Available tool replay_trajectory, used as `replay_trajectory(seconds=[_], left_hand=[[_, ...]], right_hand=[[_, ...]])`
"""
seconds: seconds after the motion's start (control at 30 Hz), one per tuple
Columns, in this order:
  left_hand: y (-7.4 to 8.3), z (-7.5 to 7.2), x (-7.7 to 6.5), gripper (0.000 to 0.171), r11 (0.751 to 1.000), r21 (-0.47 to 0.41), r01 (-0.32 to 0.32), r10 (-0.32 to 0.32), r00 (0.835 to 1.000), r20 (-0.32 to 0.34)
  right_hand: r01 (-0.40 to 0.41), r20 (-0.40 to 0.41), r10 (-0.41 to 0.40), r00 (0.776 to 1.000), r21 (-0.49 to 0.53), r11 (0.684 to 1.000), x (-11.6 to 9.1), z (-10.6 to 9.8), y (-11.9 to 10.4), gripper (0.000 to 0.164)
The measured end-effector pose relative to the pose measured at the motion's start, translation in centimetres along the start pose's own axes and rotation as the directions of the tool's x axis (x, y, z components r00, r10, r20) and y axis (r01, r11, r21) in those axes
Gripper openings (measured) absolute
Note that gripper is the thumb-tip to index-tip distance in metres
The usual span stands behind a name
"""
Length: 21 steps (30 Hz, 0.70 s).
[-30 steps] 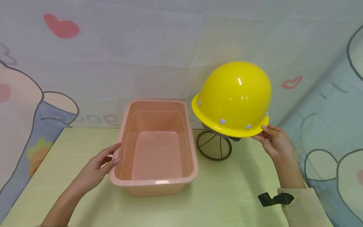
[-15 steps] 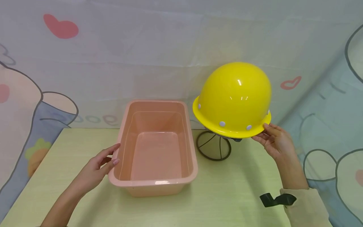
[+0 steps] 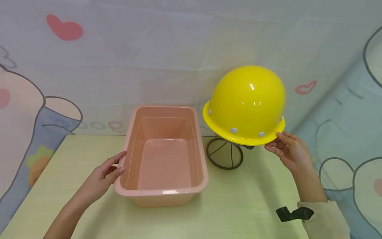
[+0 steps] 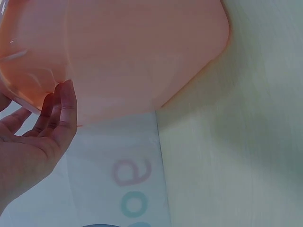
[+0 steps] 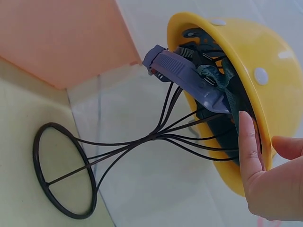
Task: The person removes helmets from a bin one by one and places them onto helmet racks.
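Observation:
My left hand [image 3: 99, 177] grips the left rim of a pink rectangular plastic basin [image 3: 161, 192]; in the left wrist view, the fingers [image 4: 67, 111] curl beneath that rim. Inside, the basin holds nothing. To its right, a yellow hard hat [image 3: 247, 99] sits on top of a black wire stand [image 3: 225, 167], slightly tilted. My right hand [image 3: 293, 152] pinches the brim at its right side, thumb at the edge and fingers underneath. From below, the right wrist view shows the grey adjuster band [image 5: 189, 78] and dark straps [image 5: 227, 80] within the shell.
Basin and stand rest side by side on a pale wood-grain table [image 3: 238, 205]. A cloth backdrop [image 3: 149, 49] with cartoon prints hangs right behind them. A black strap [image 3: 294, 214] hangs by my right sleeve [image 3: 326, 219].
Compared with a second ago, the hard hat has shifted and turned a little to the right on its stand. My right hand has moved slightly right and down; the left hand keeps its place.

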<state>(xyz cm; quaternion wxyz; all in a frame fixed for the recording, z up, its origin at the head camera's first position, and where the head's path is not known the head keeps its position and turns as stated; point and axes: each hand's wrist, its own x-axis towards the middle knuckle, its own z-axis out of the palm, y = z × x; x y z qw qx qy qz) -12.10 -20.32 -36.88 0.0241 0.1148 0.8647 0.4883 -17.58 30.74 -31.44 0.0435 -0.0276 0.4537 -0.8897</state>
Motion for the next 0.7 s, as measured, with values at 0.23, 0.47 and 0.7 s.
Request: replay_trajectory(seconds=[0.23,0.47,0.7], left_hand=[[-0.6,0.3,-0.2,0.049,1.000,0.014,-0.025,0.025,0.999,-0.044],[-0.8,0.2,-0.4,0.048,0.998,0.032,-0.055,0.056,0.998,-0.029],[-1.1,-1.5,-1.0,0.049,0.982,0.171,-0.080,0.087,0.995,-0.038]], right_hand=[[0.014,0.035,-0.011,0.999,-0.084,0.996,-0.3,0.0,-0.3,0.017],[0.026,-0.007,-0.028,1.000,-0.219,0.975,-0.7,-0.1,-0.6,0.013],[0.125,-0.024,-0.167,0.986,-0.560,0.819,-1.4,-0.3,-0.9,0.036]])
